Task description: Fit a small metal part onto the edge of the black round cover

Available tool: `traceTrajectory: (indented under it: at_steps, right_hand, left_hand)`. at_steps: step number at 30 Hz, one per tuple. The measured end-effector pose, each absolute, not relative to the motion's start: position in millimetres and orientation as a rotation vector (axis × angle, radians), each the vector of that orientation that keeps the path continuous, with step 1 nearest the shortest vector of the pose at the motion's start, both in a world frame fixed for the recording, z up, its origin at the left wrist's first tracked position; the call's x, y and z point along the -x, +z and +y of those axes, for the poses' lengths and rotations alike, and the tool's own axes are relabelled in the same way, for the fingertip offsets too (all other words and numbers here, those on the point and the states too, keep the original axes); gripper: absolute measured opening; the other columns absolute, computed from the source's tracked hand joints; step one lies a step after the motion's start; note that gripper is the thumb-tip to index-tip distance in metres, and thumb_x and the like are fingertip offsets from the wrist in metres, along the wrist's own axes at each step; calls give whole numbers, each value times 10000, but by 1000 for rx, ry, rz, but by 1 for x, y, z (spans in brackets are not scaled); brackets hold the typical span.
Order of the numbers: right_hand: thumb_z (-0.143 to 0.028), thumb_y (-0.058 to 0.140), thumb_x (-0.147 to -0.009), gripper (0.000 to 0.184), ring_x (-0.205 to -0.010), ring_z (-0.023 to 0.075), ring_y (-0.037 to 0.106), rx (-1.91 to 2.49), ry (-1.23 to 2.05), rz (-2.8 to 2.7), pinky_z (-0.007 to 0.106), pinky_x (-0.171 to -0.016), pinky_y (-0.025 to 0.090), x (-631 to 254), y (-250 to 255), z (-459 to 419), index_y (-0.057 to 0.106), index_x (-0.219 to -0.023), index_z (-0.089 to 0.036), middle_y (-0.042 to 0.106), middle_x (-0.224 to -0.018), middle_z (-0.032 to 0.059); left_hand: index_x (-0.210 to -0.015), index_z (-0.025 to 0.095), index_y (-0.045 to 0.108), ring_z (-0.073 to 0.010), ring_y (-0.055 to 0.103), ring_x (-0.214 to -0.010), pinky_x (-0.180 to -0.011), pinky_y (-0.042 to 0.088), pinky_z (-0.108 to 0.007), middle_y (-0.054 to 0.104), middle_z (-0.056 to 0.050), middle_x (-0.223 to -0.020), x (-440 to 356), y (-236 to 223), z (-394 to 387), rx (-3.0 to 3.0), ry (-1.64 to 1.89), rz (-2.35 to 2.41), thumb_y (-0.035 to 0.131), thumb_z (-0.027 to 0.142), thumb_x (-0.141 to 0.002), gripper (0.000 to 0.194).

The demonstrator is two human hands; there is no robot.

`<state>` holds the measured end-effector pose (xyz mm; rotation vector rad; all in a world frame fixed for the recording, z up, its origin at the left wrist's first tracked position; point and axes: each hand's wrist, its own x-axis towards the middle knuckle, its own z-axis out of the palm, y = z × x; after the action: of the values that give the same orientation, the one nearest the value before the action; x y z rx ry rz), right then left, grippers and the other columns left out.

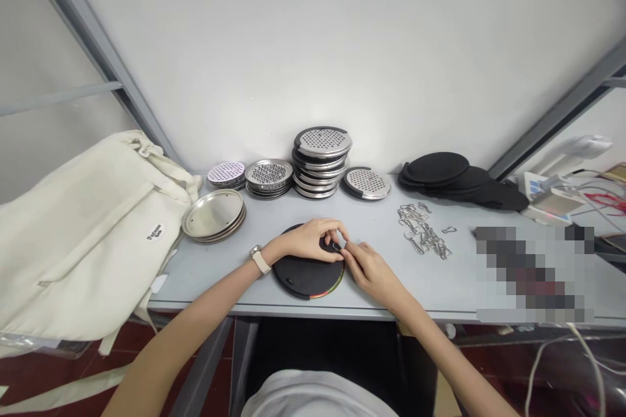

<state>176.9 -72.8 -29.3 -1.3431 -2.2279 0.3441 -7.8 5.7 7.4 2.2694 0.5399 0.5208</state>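
A black round disc [308, 277] lies flat near the table's front edge, with a thin coloured rim on its lower right and a small hole at its lower left. My left hand [308, 241], with a watch on the wrist, rests over its upper part. Its thumb and fingers are curled together at the disc's right edge. There, my right hand [369, 270] pinches a small metal clip [337, 247] between thumb and forefinger. Fingers partly cover the clip, so how it joins the disc cannot be made out.
Perforated metal discs [323, 172] stand in stacks along the wall. Plain metal lids [215, 215] are piled at left beside a cream bag [98, 221]. Loose metal clips [425, 234], black round pads [440, 172] and a white device with cables [548, 199] sit to the right.
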Motion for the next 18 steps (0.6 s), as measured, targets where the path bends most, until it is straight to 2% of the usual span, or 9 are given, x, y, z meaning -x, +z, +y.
traceTrajectory:
  at_steps: [18]
  right_hand:
    - [-225, 335, -969, 257, -668, 191, 504, 1329, 319, -2222, 293, -626, 390, -177, -31, -73, 468, -749, -214, 526, -640, 15]
  left_hand:
    - [-1025, 178, 598, -90, 506, -683, -632, 426, -190, 559, 17, -770, 8, 9, 6, -2190, 475, 565, 698, 187, -697, 343]
